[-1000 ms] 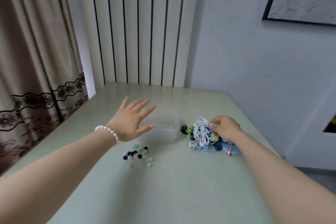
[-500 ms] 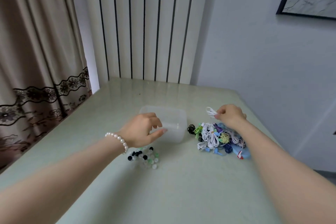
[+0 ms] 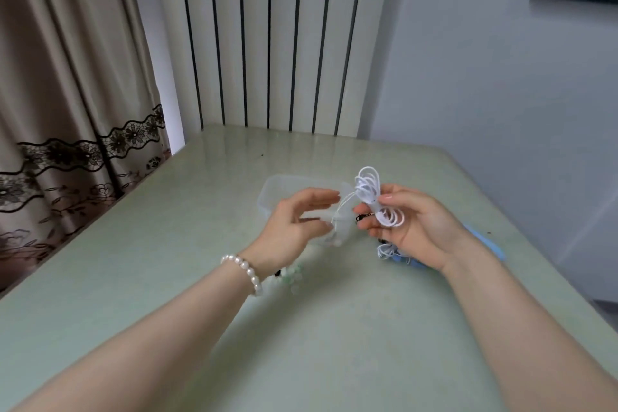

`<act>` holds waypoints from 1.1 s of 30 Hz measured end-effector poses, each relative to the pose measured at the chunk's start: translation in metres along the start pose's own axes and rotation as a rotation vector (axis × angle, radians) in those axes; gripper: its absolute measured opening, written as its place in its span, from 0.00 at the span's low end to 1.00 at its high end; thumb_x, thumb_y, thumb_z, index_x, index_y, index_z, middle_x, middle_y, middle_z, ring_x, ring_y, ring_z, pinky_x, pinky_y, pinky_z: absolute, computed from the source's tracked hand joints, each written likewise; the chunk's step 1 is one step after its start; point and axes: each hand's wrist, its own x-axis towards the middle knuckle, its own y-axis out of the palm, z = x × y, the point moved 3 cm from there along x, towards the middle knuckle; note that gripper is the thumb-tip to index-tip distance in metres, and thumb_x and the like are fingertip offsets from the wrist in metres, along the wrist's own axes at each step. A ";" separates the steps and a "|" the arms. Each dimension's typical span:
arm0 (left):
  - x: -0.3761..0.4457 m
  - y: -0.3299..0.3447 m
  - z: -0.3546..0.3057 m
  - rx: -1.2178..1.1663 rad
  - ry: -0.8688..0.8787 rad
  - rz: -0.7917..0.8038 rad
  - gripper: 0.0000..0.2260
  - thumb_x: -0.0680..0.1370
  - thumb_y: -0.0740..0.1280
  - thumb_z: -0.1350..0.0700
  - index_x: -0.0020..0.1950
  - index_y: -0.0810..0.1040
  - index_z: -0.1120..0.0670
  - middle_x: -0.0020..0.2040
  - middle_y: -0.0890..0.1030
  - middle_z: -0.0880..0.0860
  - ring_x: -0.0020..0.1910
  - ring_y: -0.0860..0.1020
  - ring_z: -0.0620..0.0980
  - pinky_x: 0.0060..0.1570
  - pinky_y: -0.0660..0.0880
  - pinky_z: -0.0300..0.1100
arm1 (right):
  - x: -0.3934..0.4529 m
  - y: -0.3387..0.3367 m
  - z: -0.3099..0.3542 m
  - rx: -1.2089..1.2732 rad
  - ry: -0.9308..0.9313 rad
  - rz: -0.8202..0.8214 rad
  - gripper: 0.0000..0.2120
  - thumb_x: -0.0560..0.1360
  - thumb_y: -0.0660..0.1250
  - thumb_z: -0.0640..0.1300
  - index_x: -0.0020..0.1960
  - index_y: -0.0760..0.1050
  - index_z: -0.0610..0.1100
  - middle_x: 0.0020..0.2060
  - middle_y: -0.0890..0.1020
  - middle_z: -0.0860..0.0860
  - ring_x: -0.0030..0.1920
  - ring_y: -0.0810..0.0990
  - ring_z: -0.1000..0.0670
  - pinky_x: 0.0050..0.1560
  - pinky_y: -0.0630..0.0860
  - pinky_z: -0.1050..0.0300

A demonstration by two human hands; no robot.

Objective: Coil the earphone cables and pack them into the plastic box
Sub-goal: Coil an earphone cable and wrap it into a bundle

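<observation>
Above the plastic box (image 3: 277, 186), the right hand (image 3: 411, 227) now holds up a white earphone bundle (image 3: 374, 199) lifted from the pile, left hand (image 3: 294, 226) relaxed, empty.

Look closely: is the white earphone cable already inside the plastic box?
No, the right hand holds the white earphone cable above the table, outside the plastic box.

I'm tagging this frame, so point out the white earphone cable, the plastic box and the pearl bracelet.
white earphone cable (image 3: 368, 191), head view, upper loops of the bundle.
plastic box (image 3: 284, 181), head view, far-left rim.
pearl bracelet (image 3: 249, 273), head view, beads on the left wrist.
</observation>
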 end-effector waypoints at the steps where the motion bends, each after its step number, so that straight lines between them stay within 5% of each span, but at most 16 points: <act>1: -0.003 0.004 0.001 -0.096 -0.041 0.016 0.18 0.66 0.65 0.63 0.54 0.77 0.53 0.53 0.81 0.51 0.55 0.78 0.47 0.53 0.75 0.38 | 0.000 0.004 -0.007 0.033 0.003 0.017 0.11 0.64 0.64 0.37 0.46 0.74 0.39 0.36 0.83 0.42 0.32 0.81 0.46 0.36 0.78 0.57; 5: -0.015 0.015 0.011 -0.353 -0.325 0.148 0.17 0.64 0.62 0.65 0.52 0.76 0.59 0.39 0.82 0.56 0.37 0.81 0.55 0.37 0.77 0.42 | 0.003 0.003 -0.032 0.169 -0.013 -0.024 0.13 0.65 0.62 0.34 0.48 0.73 0.41 0.35 0.82 0.42 0.31 0.82 0.44 0.34 0.79 0.56; 9: -0.020 0.008 0.022 -0.321 -0.453 0.174 0.10 0.74 0.62 0.69 0.51 0.74 0.58 0.32 0.78 0.55 0.32 0.80 0.51 0.35 0.79 0.41 | 0.005 -0.012 -0.049 0.090 0.005 -0.145 0.10 0.69 0.57 0.32 0.45 0.73 0.42 0.30 0.79 0.45 0.28 0.79 0.46 0.31 0.76 0.57; 12: -0.024 0.000 0.029 -0.273 -0.463 0.114 0.06 0.76 0.62 0.68 0.50 0.73 0.59 0.32 0.77 0.55 0.29 0.80 0.50 0.28 0.76 0.38 | 0.000 -0.019 -0.052 -0.264 -0.003 -0.189 0.11 0.58 0.60 0.36 0.39 0.75 0.40 0.26 0.79 0.47 0.27 0.78 0.50 0.33 0.74 0.59; 15: -0.026 -0.005 0.037 -0.258 -0.450 0.049 0.02 0.76 0.64 0.66 0.45 0.74 0.60 0.33 0.76 0.55 0.28 0.77 0.48 0.24 0.72 0.37 | -0.004 -0.019 -0.055 -0.699 -0.038 -0.163 0.03 0.65 0.69 0.36 0.35 0.77 0.42 0.28 0.80 0.45 0.28 0.76 0.56 0.34 0.71 0.62; 18: -0.028 -0.005 0.040 -0.270 -0.446 0.042 0.01 0.76 0.64 0.65 0.46 0.75 0.62 0.34 0.77 0.55 0.29 0.77 0.47 0.25 0.73 0.37 | -0.007 -0.014 -0.060 -1.101 -0.055 -0.193 0.05 0.68 0.71 0.42 0.35 0.77 0.48 0.35 0.82 0.46 0.37 0.77 0.50 0.39 0.71 0.58; 22: -0.029 -0.003 0.040 -0.297 -0.426 0.050 0.05 0.76 0.62 0.68 0.48 0.77 0.65 0.36 0.78 0.56 0.30 0.79 0.46 0.30 0.77 0.35 | -0.007 -0.007 -0.069 -1.313 -0.065 -0.150 0.08 0.68 0.68 0.41 0.41 0.78 0.53 0.43 0.80 0.52 0.47 0.75 0.53 0.48 0.69 0.61; 26: -0.032 -0.001 0.041 -0.280 -0.413 0.015 0.05 0.74 0.64 0.70 0.46 0.79 0.64 0.38 0.81 0.57 0.36 0.81 0.50 0.39 0.80 0.38 | -0.007 0.002 -0.062 -1.021 -0.338 -0.247 0.07 0.67 0.69 0.45 0.45 0.80 0.49 0.46 0.78 0.54 0.48 0.73 0.62 0.47 0.64 0.75; 29: -0.034 0.001 0.041 -0.287 -0.420 -0.020 0.04 0.72 0.66 0.70 0.43 0.78 0.63 0.36 0.82 0.57 0.35 0.82 0.50 0.40 0.81 0.39 | -0.009 0.014 -0.068 -0.836 -0.374 -0.214 0.10 0.64 0.75 0.50 0.44 0.79 0.54 0.43 0.80 0.58 0.47 0.74 0.64 0.43 0.68 0.75; 33: -0.035 0.004 0.041 -0.300 -0.417 -0.044 0.02 0.72 0.67 0.70 0.41 0.77 0.65 0.37 0.83 0.58 0.34 0.82 0.50 0.38 0.80 0.38 | -0.007 0.024 -0.082 -0.904 -0.451 -0.176 0.14 0.63 0.77 0.41 0.47 0.81 0.52 0.39 0.79 0.60 0.46 0.76 0.61 0.46 0.68 0.73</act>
